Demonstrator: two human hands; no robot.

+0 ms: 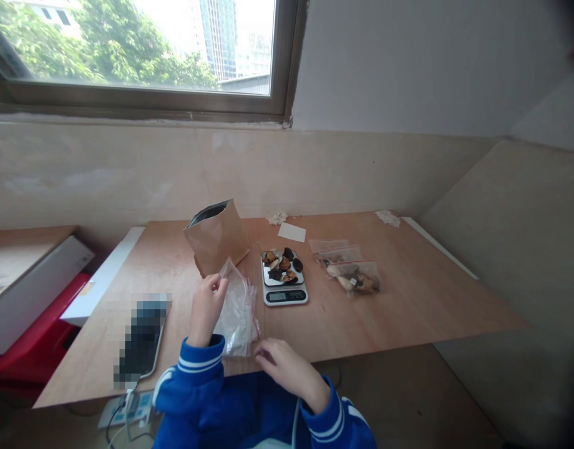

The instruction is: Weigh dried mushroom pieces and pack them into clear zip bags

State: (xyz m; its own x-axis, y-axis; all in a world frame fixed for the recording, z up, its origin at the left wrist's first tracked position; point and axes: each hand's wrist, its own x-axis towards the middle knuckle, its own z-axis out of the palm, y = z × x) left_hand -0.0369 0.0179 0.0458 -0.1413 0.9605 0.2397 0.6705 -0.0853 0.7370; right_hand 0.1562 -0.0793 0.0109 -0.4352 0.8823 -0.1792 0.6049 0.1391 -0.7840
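Left hand [208, 308] pinching top corner of clear zip bag [238, 318], bag sagging onto bench [408, 305] near front edge; right hand [287, 371] loosely curled, holding nothing, just beside bag's lower edge. Kitchen scale [284, 288] carrying dark dried pieces [281, 265] close by (loosely heaped). Single-corner pinch risking bag slipping; careless reach risking scale getting knocked, pieces scattering.

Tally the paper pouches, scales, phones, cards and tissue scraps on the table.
Kraft paper pouch: 1
Kitchen scale: 1
Phone: 1
White card: 1
Crumpled tissue scraps: 2
Total: 6
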